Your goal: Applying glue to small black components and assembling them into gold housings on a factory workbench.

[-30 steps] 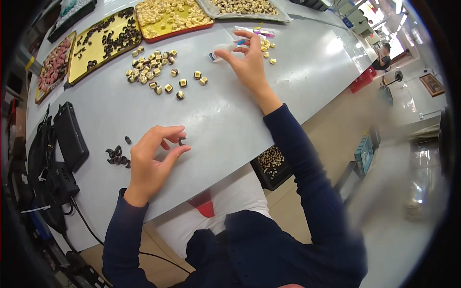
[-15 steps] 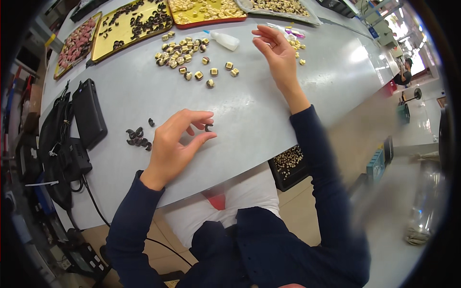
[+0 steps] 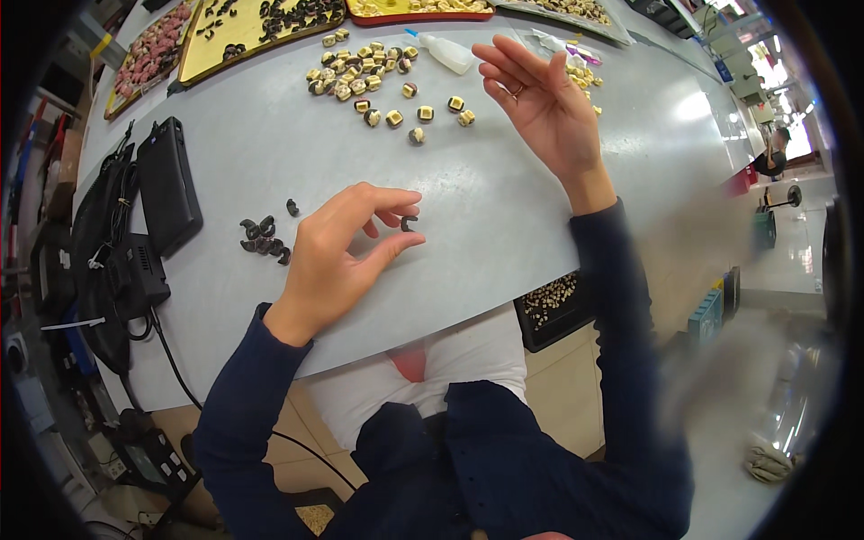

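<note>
My left hand [image 3: 337,256] is over the near middle of the grey table, thumb and fingers curved around a small black C-shaped piece [image 3: 409,223]. Left of it, several similar dark curved pieces [image 3: 263,238] lie in a loose cluster. Farther off, my right hand [image 3: 553,112] is raised with its palm turned up and its fingers extended, holding nothing. Beside its fingertips lies a white squeeze bottle [image 3: 447,54] with a blue tip. Cream-and-dark small blocky pieces [image 3: 364,67] form a group left of the bottle. Small cream pieces [image 3: 585,79] sit partly behind my right hand.
Along the far edge stand a yellow tray of dark pieces [image 3: 247,34], a red-rimmed tray [image 3: 423,13] and a tray of pinkish pieces [image 3: 157,54]. A black box-shaped device [image 3: 169,184] with cables lies at left. A black bin [image 3: 553,310] sits below the table's front edge.
The view has shifted, so the trays sit higher in the picture. My right hand has turned its palm upward and straightened its fingers. My left hand keeps the black piece.
</note>
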Tool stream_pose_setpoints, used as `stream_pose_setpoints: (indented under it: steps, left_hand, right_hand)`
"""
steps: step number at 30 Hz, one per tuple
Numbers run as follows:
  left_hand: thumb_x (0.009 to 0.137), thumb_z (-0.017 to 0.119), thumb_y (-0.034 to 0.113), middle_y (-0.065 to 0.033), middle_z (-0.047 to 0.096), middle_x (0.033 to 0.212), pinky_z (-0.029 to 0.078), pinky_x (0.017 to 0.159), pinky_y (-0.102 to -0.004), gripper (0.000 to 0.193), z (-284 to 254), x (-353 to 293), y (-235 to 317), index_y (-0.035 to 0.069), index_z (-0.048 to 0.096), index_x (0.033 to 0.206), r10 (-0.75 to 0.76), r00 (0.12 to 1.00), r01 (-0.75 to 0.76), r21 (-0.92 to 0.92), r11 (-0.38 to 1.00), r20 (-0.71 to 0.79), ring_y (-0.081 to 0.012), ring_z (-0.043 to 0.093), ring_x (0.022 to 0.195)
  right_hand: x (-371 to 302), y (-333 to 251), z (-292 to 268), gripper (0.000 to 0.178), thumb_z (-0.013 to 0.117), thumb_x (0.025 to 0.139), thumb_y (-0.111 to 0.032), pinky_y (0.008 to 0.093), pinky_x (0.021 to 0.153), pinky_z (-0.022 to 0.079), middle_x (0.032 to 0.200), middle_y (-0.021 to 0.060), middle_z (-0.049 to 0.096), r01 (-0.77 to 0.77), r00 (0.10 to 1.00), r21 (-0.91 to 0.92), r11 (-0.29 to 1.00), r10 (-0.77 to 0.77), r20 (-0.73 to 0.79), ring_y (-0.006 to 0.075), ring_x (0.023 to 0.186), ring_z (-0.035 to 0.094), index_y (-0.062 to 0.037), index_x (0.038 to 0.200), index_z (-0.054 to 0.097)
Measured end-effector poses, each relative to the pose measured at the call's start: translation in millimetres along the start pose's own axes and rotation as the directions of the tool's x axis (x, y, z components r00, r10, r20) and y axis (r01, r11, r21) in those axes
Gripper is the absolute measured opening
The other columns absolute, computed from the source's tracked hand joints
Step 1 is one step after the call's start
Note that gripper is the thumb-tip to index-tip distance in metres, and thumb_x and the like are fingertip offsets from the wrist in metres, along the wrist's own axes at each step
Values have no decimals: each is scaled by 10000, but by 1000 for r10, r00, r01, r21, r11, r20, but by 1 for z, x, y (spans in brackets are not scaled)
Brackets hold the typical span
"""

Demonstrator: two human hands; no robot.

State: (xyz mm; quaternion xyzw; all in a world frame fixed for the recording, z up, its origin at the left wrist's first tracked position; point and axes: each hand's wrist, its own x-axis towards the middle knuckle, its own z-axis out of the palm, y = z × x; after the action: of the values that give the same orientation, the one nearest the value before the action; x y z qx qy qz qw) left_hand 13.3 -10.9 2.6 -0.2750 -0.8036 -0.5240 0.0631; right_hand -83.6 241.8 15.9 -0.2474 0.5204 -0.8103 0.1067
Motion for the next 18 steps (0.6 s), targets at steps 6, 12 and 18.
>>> stream_pose_setpoints:
  steps: [6, 12, 18]
  left_hand:
    - [700, 728, 35, -36, 647, 856, 446, 581, -229, 347, 0, 0, -1, 81, 622, 1027, 0, 1000, 0, 9, 1000, 1, -128, 601, 720]
    - [701, 729, 37, -35, 646, 860, 446, 578, -229, 342, 0, 1, 0, 79, 624, 1024, 2, 1000, -2, 13, 1000, -4, -127, 602, 722]
    - [701, 727, 33, -36, 646, 864, 448, 578, -230, 339, -1, 0, -2, 77, 624, 1022, 7, 1000, -7, 18, 1000, -5, -129, 602, 723]
  right_hand:
    - [-1, 0, 2, 705, 201, 935, -552, 350, 1039, 316, 1346, 201, 409, -29, 999, 125, 992, 25, 40, 244, 1204, 444, 1, 1330, 392]
    - [-1, 2, -1, 704, 214, 929, -557, 363, 1028, 325, 1342, 197, 418, -25, 995, 61, 998, 19, 101, 234, 1182, 462, -8, 1328, 401]
    - [-1, 4, 0, 612, 390, 926, -464, 338, 957, 390, 1278, 178, 491, 95, 990, -522, 848, -23, 142, 207, 1099, 519, 5, 1318, 416]
